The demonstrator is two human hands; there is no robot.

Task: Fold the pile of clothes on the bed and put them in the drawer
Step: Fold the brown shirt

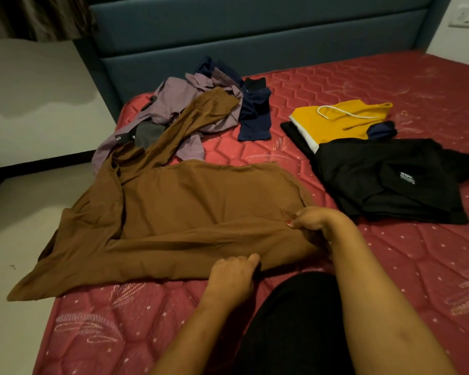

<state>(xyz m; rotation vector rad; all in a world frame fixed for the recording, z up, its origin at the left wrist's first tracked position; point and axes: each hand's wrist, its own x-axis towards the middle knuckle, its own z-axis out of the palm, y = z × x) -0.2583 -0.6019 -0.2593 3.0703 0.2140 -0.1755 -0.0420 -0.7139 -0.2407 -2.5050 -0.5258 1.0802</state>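
A brown garment (190, 201) lies spread across the red quilted mattress (406, 266), its left part hanging past the bed's edge. My left hand (233, 274) pinches its near hem. My right hand (314, 220) grips the fabric at the garment's right side. Behind it sits a loose pile: a lilac shirt (184, 104), a dark grey piece (149, 132) and navy clothes (255, 112). To the right lie folded items: a yellow piece with a white cord (336, 123) and black clothes (385, 182).
A teal padded headboard (255, 36) stands at the back. The floor (25, 212) lies to the left of the bed, with a curtain (33, 14) at top left. My dark-clothed knee (295, 320) rests on the mattress near the front. No drawer is in view.
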